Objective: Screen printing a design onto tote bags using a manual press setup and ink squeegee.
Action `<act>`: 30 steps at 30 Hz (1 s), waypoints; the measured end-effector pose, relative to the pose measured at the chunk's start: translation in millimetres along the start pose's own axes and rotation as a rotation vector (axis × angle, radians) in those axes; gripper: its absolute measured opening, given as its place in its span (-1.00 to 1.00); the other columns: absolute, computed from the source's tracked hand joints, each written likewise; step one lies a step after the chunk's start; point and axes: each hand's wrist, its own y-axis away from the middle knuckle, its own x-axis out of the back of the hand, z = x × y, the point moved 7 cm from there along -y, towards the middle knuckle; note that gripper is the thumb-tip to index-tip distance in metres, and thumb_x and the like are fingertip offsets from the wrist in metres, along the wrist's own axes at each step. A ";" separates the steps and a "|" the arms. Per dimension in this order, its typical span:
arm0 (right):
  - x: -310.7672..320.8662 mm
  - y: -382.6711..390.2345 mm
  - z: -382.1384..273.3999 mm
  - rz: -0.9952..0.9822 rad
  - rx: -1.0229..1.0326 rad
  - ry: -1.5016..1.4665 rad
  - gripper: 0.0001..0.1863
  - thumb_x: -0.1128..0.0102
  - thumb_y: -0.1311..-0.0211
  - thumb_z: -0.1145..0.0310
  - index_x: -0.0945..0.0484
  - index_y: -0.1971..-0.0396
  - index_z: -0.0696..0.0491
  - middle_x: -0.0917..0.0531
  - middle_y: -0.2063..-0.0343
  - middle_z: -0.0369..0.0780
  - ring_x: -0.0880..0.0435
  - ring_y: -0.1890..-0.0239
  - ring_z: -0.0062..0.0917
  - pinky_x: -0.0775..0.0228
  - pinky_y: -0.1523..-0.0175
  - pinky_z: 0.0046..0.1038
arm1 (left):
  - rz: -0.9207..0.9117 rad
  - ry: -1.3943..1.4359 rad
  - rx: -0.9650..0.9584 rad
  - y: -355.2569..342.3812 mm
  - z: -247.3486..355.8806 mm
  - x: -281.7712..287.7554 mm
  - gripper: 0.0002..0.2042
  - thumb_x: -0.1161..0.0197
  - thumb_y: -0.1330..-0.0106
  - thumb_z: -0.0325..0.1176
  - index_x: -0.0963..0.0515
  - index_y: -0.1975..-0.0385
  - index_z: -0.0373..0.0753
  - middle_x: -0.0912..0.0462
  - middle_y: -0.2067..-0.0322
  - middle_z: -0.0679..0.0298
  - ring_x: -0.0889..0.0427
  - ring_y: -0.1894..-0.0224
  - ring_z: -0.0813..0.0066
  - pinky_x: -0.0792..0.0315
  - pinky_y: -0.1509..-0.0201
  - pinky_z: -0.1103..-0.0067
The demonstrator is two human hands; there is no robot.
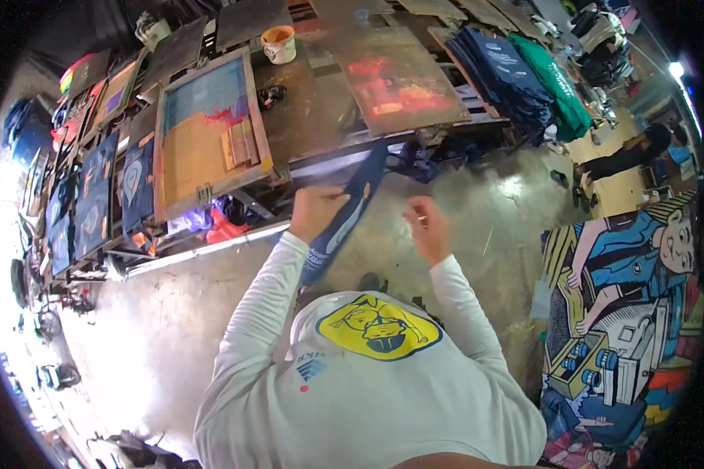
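Observation:
A folded navy cloth (344, 227) with white print hangs slantwise in front of me, its upper end near the table edge. My left hand (317, 213) is closed on its left side, the thumb lying over the fabric. To the right, apart from the cloth, my right hand (428, 228) is raised with its fingers curled in; whatever they may hold cannot be made out. Beyond my left hand, a wooden-framed printing screen (192, 152) with orange and blue areas leans over the table edge.
Paint-stained boards (403, 78) cover the long table. An orange-rimmed bucket (278, 47) stands on it. Folded navy shirts (501, 70) and a green one (555, 86) lie at the far right. Printed navy pieces (94, 195) line the left. A person (626, 159) in dark clothes is at right, near a mural (618, 305).

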 end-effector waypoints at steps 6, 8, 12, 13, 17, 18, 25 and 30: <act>-58.3 -14.7 -1.3 -0.173 -0.447 -0.534 -0.78 -0.31 -0.44 0.26 -0.56 0.23 0.10 -0.68 0.42 -0.30 -0.64 0.49 -0.66 -0.40 0.48 -0.57 | 0.082 -0.059 -0.051 34.7 31.5 -51.4 -0.77 -0.51 -0.17 -0.32 -0.76 0.27 -0.34 -0.80 0.30 0.03 -0.80 0.31 0.23 -0.60 0.15 0.47; -63.1 -21.9 0.2 -0.164 -0.384 -0.557 -0.75 -0.37 -0.39 0.27 -0.54 0.27 0.13 -0.64 0.48 -0.33 -0.58 0.55 -0.72 -0.36 0.50 -0.58 | 0.074 -0.052 0.087 53.4 21.7 -57.8 -0.78 -0.49 -0.18 -0.35 -0.75 0.25 -0.34 -0.79 0.31 0.02 -0.81 0.27 0.20 -0.60 0.12 0.46; -74.1 -12.4 0.2 -0.257 -0.308 -0.507 -0.74 -0.42 -0.35 0.31 -0.54 0.41 0.14 -0.59 0.60 -0.36 -0.54 0.57 -0.74 -0.32 0.51 -0.58 | 0.052 -0.048 0.037 74.2 20.4 -50.8 -0.75 -0.49 -0.18 -0.38 -0.71 0.18 -0.33 -0.80 0.26 0.09 -0.80 0.21 0.28 -0.60 0.06 0.47; -74.6 -9.2 -2.3 -0.278 -0.280 -0.490 -0.73 -0.43 -0.32 0.31 -0.54 0.43 0.14 -0.59 0.62 -0.34 -0.55 0.57 -0.72 -0.33 0.50 -0.56 | 0.033 0.019 0.038 77.9 21.0 -49.4 -0.75 -0.49 -0.19 -0.37 -0.70 0.18 -0.33 -0.80 0.26 0.11 -0.80 0.20 0.29 -0.60 0.04 0.47; -78.4 2.0 -19.0 -0.368 -0.136 -0.178 -0.75 -0.44 -0.29 0.35 -0.56 0.44 0.17 -0.66 0.58 -0.26 -0.62 0.56 -0.63 -0.39 0.45 -0.49 | 0.169 0.274 0.086 86.6 29.3 -28.7 -0.72 -0.50 -0.21 -0.37 -0.62 0.16 -0.36 -0.77 0.22 0.13 -0.77 0.26 0.38 -0.60 0.08 0.46; -82.4 4.0 -25.0 -0.390 -0.082 -0.033 -0.77 -0.44 -0.29 0.37 -0.57 0.42 0.18 -0.69 0.54 -0.23 -0.65 0.55 -0.61 -0.41 0.44 -0.48 | 0.205 0.374 0.181 89.3 26.3 -22.7 -0.71 -0.50 -0.21 -0.37 -0.61 0.16 -0.36 -0.76 0.22 0.12 -0.76 0.28 0.38 -0.60 0.09 0.46; -129.2 57.1 -85.5 -0.477 0.167 -0.067 -0.78 -0.44 -0.29 0.37 -0.62 0.30 0.22 -0.76 0.43 -0.18 -0.73 0.39 -0.58 -0.50 0.29 -0.45 | 0.155 -0.024 0.088 128.1 34.7 27.2 -0.81 -0.44 -0.35 -0.39 -0.65 0.32 -0.43 -0.69 0.42 0.30 -0.68 0.33 0.58 -0.58 0.23 0.63; -153.6 109.5 -120.9 -0.580 0.075 -0.202 -0.79 -0.40 -0.35 0.34 -0.65 0.32 0.19 -0.70 0.51 -0.26 -0.62 0.46 -0.69 -0.41 0.35 -0.55 | 0.229 0.381 0.187 201.9 9.4 68.2 -0.81 -0.45 -0.33 -0.41 -0.68 0.26 -0.45 -0.73 0.42 0.22 -0.71 0.38 0.57 -0.59 0.30 0.63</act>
